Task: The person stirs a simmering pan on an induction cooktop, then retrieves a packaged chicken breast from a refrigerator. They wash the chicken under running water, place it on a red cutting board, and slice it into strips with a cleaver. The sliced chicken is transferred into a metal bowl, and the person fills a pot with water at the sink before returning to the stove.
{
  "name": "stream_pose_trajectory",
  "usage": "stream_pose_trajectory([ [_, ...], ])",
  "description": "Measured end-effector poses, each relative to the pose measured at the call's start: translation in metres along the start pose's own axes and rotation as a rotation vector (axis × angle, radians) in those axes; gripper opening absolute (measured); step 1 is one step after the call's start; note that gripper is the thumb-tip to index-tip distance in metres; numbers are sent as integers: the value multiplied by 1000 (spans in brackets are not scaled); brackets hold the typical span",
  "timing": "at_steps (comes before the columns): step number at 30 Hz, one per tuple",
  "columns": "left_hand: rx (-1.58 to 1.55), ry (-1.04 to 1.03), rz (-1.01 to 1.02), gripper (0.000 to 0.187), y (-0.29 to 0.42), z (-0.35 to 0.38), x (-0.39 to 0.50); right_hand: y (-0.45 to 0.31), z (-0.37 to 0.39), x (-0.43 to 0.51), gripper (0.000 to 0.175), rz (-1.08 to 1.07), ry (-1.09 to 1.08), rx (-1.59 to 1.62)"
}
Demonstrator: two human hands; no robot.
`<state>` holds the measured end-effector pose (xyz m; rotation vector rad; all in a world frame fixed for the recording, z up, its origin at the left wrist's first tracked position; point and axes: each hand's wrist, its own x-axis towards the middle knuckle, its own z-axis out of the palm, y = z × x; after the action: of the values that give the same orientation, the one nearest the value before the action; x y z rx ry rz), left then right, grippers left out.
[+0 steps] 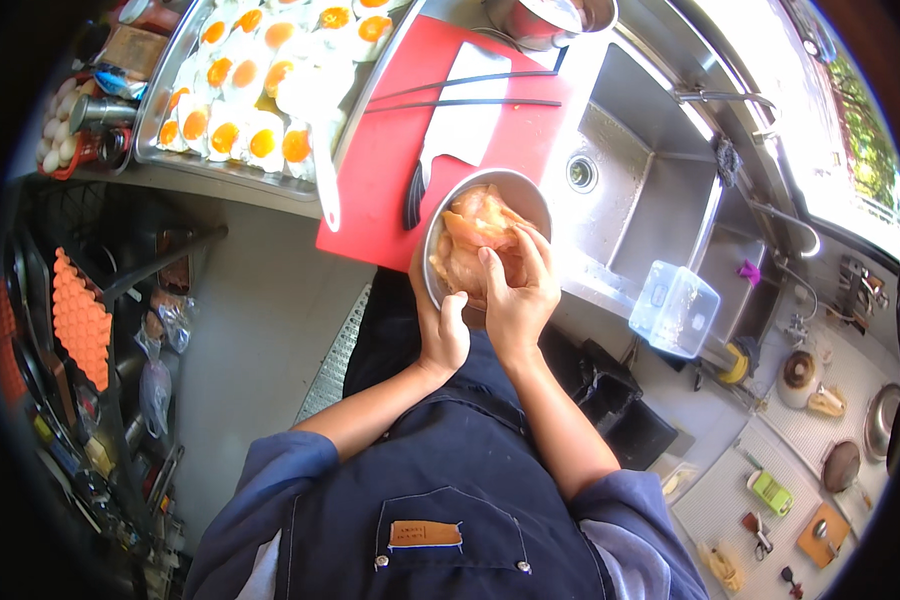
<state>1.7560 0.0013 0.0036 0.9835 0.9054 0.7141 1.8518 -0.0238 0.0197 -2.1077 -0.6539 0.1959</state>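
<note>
A round metal bowl (538,196) holds raw, pale pink meat (461,244), likely chicken pieces, in front of my apron. My left hand (442,330) grips the bowl by its near left rim, thumb over the edge. Inside the bowl, the fingers of my right hand (521,292) pinch the meat at its right side. Beyond the bowl lies a red cutting board (390,187), bearing a wide-bladed cleaver (469,120) with a black handle and a pair of dark chopsticks (465,103). The bowl hides part of the board's near edge.
A metal tray (232,174) of fried eggs stands at the upper left, a white-handled utensil (326,172) over its corner. To the right is a stainless steel sink (607,172), with a clear plastic container (675,307) at its near edge. A metal pot (600,15) stands at the top.
</note>
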Motion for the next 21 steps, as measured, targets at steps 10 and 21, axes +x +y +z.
stream_pose_trajectory([
  [10, -153, 241, -256, 56, 2, -4, 32, 12, -66, 58, 59, -84, -623, -179],
  [21, 147, 228, 53, 65, -3, 24, 31, 1, -55, 75, 84, 629, -782, 197],
])
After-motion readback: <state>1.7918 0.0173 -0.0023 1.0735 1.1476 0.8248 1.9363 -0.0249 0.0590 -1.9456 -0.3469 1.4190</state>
